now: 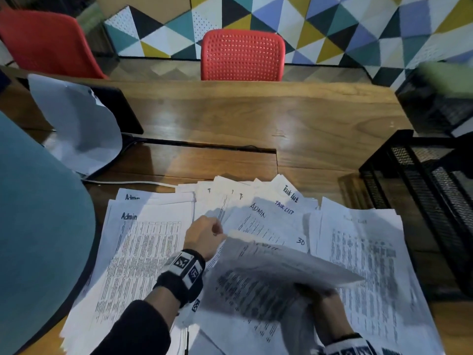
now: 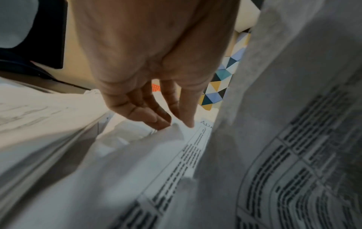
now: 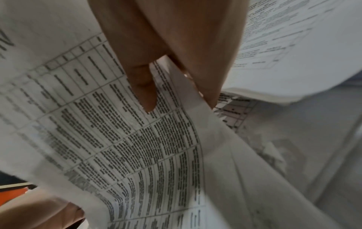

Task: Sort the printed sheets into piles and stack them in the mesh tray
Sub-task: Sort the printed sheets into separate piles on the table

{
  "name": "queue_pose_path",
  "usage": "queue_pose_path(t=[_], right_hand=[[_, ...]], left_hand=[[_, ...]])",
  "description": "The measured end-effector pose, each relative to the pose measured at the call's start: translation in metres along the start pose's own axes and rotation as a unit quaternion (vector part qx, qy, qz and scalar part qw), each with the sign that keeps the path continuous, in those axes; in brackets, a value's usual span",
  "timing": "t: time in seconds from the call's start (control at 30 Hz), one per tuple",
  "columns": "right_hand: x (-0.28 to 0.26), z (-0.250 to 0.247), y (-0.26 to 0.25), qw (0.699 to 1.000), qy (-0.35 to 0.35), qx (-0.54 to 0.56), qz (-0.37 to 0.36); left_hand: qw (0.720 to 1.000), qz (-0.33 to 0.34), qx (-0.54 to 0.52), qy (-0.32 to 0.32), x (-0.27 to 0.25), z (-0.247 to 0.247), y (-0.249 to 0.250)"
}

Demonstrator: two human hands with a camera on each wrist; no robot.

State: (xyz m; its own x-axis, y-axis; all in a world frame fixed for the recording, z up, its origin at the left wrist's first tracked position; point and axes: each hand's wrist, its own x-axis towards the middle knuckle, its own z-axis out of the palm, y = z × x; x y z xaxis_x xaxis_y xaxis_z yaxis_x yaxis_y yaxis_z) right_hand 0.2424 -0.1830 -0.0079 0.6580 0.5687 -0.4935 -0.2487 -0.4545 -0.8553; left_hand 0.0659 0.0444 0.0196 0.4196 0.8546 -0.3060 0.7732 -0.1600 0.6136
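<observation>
Printed sheets point(image 1: 258, 285) rise at lower centre, pinched by right hand point(image 3: 176, 51); left hand point(image 1: 204, 237), fingers straight, touches sheets beside.

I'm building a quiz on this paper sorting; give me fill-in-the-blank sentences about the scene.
1. The right hand lifts a printed ____.
2. The chair across the table is ____.
3. The black mesh tray stands to the ____ of the papers.
4. The left hand touches a page handwritten "____".

Missing words: sheet; red; right; Admin

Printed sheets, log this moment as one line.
right hand: pinches lifted sheet | left hand: fingertips on fanned sheets | Admin pile: left | mesh tray: right, no sheets visible
</observation>
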Motion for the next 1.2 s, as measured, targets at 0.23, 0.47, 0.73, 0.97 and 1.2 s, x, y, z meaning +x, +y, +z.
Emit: queue_pose_path(t=[0.23,0.47,0.73,0.97,1.2], right_hand=[[-0.007,0.008,-0.014,0.998,0.001,0.06,-0.034],[0.011,0.022,-0.022,0.998,0.064,-0.009,-0.003],[0.01,0.033,-0.041,0.997,0.004,0.062,0.047],[0.011,0.03,-0.011,0.995,0.026,-0.013,0.096],[0.008,0.03,-0.014,0.996,0.057,0.002,0.067]], left_hand=[[0.999,0.029,-0.006,-0.022,-0.012,-0.007,-0.01],[0.936,0.066,-0.338,-0.067,-0.028,-0.014,-0.001],[0.982,-0.055,-0.175,-0.052,-0.037,-0.005,-0.014],[0.998,0.008,0.046,0.05,-0.046,0.0,-0.007],[0.946,0.198,0.157,0.2,-0.056,0.004,0.0]])
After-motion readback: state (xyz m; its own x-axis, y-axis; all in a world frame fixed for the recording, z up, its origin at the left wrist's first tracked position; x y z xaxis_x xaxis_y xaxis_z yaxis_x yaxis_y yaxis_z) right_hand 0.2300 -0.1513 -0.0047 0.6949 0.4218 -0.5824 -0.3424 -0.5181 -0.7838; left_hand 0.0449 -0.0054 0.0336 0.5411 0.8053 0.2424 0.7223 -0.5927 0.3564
